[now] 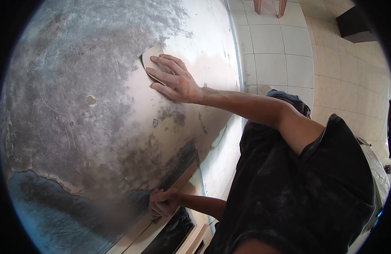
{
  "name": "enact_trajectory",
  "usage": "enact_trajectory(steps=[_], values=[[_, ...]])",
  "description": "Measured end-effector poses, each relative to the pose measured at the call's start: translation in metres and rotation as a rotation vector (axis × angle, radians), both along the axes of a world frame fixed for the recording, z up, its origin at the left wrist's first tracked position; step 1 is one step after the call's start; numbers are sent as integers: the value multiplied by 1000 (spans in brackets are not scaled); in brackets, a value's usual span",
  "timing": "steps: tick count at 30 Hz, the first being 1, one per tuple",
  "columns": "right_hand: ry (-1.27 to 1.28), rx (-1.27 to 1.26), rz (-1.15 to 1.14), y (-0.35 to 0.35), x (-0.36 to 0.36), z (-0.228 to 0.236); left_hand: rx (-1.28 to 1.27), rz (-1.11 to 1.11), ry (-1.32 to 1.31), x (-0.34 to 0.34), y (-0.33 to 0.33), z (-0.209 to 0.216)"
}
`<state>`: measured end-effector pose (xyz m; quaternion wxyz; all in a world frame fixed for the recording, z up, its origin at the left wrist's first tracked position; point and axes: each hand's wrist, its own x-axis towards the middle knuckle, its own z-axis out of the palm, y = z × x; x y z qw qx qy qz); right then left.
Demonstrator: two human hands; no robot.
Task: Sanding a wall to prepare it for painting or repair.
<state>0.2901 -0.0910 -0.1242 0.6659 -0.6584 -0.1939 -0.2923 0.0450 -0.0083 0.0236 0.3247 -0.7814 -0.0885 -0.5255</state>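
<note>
My right hand (176,80) presses a small folded sheet of sandpaper (155,57) against a patchy wall (89,139). Its fingers lie spread over the sheet, with the thumb side hard to make out. Under and beside the sheet, the wall changes from scuffed grey to pale, smooth filler. Lower down, my left hand (163,203) is closed at a light wooden trim (140,226) along the wall. What its curled fingers hold is mostly hidden; a small dark edge shows below them.
A dark panel (172,233) sits beside the trim. Blue paint (47,211) shows at the wall's lower left, past a chipped edge. White floor tiles (271,55) run along the wall's foot. Reddish legs (281,7) of a piece of furniture stand at the top, and a dark object (358,23) at upper right.
</note>
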Motion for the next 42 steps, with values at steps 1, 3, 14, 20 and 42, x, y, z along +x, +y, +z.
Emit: enact_trajectory(steps=[1,3,14,20,42], values=[[-55,-44,-49,0,2,-3,1,1,1,0,-1,1],[-62,-46,3,1,10,-10,19,8,11,2,-1,2],[268,-291,193,8,-7,22,28,29,17,1,0,1],[522,-105,189,4,24,52,33,20,11,0,2,0],[596,-164,377,-9,4,52,60,108,22,0,-4,1]])
